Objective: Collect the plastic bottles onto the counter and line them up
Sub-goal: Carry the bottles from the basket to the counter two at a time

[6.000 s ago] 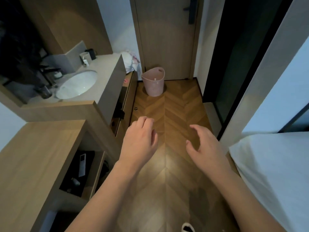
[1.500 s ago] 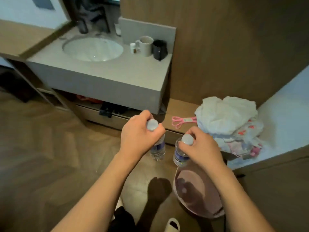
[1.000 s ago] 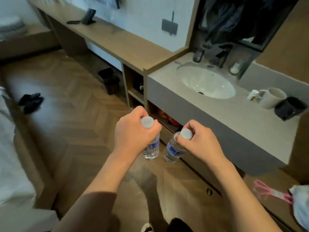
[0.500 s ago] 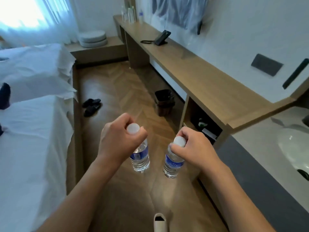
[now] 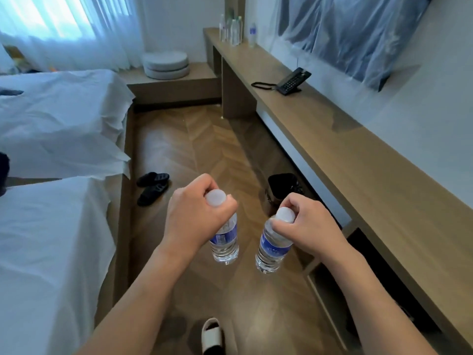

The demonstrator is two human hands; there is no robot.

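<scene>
My left hand (image 5: 194, 219) grips a clear plastic bottle (image 5: 225, 243) with a blue label and white cap by its neck. My right hand (image 5: 308, 229) holds a second, like bottle (image 5: 272, 249) the same way. Both bottles hang upright over the wooden floor, side by side. A long wooden counter (image 5: 358, 170) runs along the right wall. At its far end stand several more bottles (image 5: 234, 28) in a group.
A black telephone (image 5: 291, 82) sits on the counter. A dark bin (image 5: 284, 188) stands on the floor under the counter's edge. White beds (image 5: 51, 226) fill the left side. Black slippers (image 5: 152, 185) lie on the floor, and round cushions (image 5: 166, 64) are stacked at the far bench.
My view has swung from the sink area round to the long counter and beds. Both hands keep hold of their bottles, carried at the same height.
</scene>
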